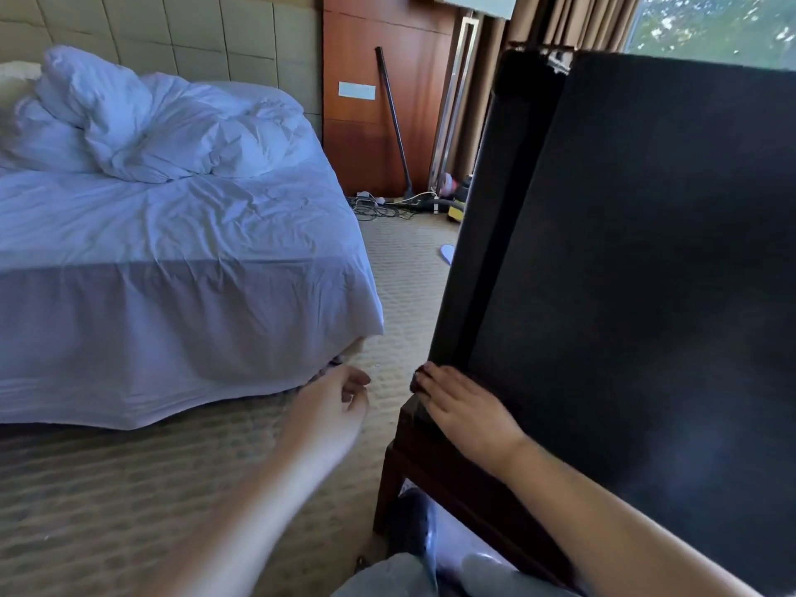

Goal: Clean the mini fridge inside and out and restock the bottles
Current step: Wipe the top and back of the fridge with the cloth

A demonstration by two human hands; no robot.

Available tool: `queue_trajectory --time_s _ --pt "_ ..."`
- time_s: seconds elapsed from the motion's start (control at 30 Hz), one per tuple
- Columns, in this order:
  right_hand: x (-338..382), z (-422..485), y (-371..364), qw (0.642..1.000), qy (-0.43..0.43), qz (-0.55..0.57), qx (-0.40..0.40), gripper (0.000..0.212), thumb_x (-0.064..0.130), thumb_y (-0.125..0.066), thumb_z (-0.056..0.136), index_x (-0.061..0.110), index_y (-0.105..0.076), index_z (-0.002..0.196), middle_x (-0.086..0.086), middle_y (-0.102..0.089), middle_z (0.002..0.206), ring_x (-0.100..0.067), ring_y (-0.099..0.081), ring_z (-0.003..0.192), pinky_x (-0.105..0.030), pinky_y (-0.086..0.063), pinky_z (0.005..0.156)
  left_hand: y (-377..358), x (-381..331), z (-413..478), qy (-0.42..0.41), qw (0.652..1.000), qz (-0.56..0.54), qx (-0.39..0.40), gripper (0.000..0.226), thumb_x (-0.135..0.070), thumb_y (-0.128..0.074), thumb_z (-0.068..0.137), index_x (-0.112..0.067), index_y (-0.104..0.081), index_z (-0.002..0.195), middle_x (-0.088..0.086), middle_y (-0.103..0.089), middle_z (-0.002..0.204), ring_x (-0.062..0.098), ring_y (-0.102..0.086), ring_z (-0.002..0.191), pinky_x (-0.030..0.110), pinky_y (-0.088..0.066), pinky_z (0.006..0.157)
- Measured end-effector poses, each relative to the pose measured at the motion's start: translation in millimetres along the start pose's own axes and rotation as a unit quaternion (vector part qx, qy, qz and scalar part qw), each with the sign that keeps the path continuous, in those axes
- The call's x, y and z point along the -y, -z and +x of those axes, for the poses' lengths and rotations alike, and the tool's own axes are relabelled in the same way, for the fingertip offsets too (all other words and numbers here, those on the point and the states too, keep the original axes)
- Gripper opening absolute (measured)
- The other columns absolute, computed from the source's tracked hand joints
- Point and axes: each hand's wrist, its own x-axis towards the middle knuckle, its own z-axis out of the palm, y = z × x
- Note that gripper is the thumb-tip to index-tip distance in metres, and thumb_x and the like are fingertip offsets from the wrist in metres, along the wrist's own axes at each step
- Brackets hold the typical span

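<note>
While the right hand (465, 411) lies flat on the lower near corner of the mini fridge (646, 252), the left hand (331, 402) hangs in the air just beside it, over the carpet (107, 489).

Right grip: none taken. The fingers are straight and together, pressed against the black casing, and the thumb is out of sight. A dark patch at the fingertips is too blurred to identify.

Left grip: slack, with fingers loosely curled and nothing held.

Fridge: a black box that fills the right of the view and stands on a dark wooden surface (430, 463). Its long axis runs from the corner under the right hand up and away toward the curtain (560, 19), leaning right in this wide view. One broad matte face is turned to the camera, and a narrower face is turned to the bed (172, 273). Which face is the door cannot be told.

Surroundings: the bed has a white sheet and a rumpled duvet (142, 122). A dark pole (394, 122) leans on the wood wall panel (366, 144), with cables (379, 206) tangled on the floor below it. A window (710, 23) shows at upper right.
</note>
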Motion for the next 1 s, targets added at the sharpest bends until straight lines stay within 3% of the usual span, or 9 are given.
queue_trajectory --time_s 0.07,0.13,0.27,0.33,0.57,0.7,0.8,0.93,1.0 --pt "0.3 -3.6 -0.3 1.000 0.012 0.018 -0.020 0.032 0.018 -0.056 0.081 0.015 -0.074 0.107 -0.007 -0.067 0.121 -0.025 -0.061 0.116 -0.037 -0.034 0.106 -3.0 2.4 1.3 -0.004 1.000 0.018 0.010 0.017 -0.016 -0.055 0.090 -0.032 -0.059 0.094 -0.016 -0.064 0.092 0.004 -0.060 0.090 0.026 -0.048 0.083" --pt "-10.6 -1.4 10.0 0.994 -0.014 0.064 -0.084 0.043 0.012 -0.038 0.085 0.012 -0.071 0.113 -0.010 -0.063 0.126 -0.029 -0.058 0.119 -0.040 -0.038 0.105 -7.4 3.4 2.2 -0.008 1.000 0.023 0.013 0.015 -0.017 -0.055 0.091 -0.030 -0.059 0.096 -0.016 -0.064 0.093 0.004 -0.059 0.090 0.027 -0.047 0.084" --pt "-48.9 24.7 52.4 0.947 -0.153 0.080 -0.270 0.041 -0.004 -0.043 0.089 0.008 -0.064 0.122 -0.013 -0.058 0.133 -0.032 -0.050 0.127 -0.043 -0.037 0.110 -30.8 23.7 -10.8 0.019 0.999 0.010 0.023 0.014 -0.017 -0.052 0.093 -0.027 -0.060 0.100 -0.014 -0.063 0.094 0.005 -0.058 0.091 0.025 -0.046 0.080" --pt "-53.0 36.3 55.1 0.932 -0.182 0.058 -0.310 0.037 -0.005 -0.042 0.094 0.007 -0.065 0.121 -0.012 -0.061 0.129 -0.031 -0.051 0.126 -0.042 -0.039 0.109 -49.6 43.0 -26.3 0.052 0.998 0.007 0.044 0.018 -0.019 -0.049 0.095 -0.028 -0.061 0.105 -0.012 -0.064 0.100 0.007 -0.059 0.096 0.027 -0.050 0.081" --pt "30.9 3.8 -46.2 0.991 -0.035 0.014 -0.128 0.040 0.007 -0.041 0.088 0.006 -0.067 0.118 -0.013 -0.062 0.128 -0.029 -0.054 0.124 -0.039 -0.027 0.111 -91.4 79.6 -23.4 0.115 0.993 -0.007 0.034 0.023 -0.015 -0.048 0.096 -0.019 -0.063 0.113 -0.005 -0.065 0.107 0.010 -0.057 0.096 0.025 -0.044 0.080" --pt "73.7 -14.7 -86.0 0.999 -0.010 0.026 -0.018 0.045 0.020 -0.074 0.074 0.010 -0.068 0.117 -0.010 -0.059 0.132 -0.027 -0.049 0.129 -0.038 -0.023 0.114 -106.1 94.4 -22.8 0.116 0.993 0.008 0.033 0.022 -0.014 -0.048 0.096 -0.019 -0.062 0.112 -0.007 -0.064 0.105 0.008 -0.056 0.093 0.023 -0.043 0.078" --pt "82.0 -18.1 -95.7 0.999 -0.017 0.045 -0.013 0.050 0.021 -0.079 0.070 0.011 -0.068 0.117 -0.009 -0.058 0.133 -0.026 -0.049 0.130 -0.038 -0.027 0.113 -114.8 108.8 -37.4 0.127 0.991 0.017 0.038 0.020 -0.013 -0.050 0.095 -0.018 -0.062 0.110 -0.005 -0.065 0.104 0.008 -0.057 0.093 0.022 -0.042 0.079" --pt "77.3 -31.3 -95.4 0.998 0.021 0.045 -0.035 0.038 0.012 -0.060 0.079 0.015 -0.070 0.115 -0.007 -0.062 0.128 -0.025 -0.054 0.125 -0.037 -0.034 0.110 -120.1 104.4 -60.4 0.122 0.988 0.022 0.086 0.021 -0.013 -0.052 0.093 -0.019 -0.062 0.111 -0.006 -0.064 0.104 0.006 -0.056 0.091 0.020 -0.041 0.075" --pt "69.5 -43.7 -85.6 0.999 0.034 0.034 -0.012 0.038 0.014 -0.069 0.074 0.017 -0.072 0.111 -0.005 -0.064 0.125 -0.024 -0.056 0.122 -0.036 -0.036 0.108 -114.8 93.6 -62.7 0.110 0.989 0.019 0.093 0.021 -0.014 -0.053 0.092 -0.022 -0.061 0.110 -0.008 -0.063 0.103 0.005 -0.055 0.090 0.019 -0.039 0.074"
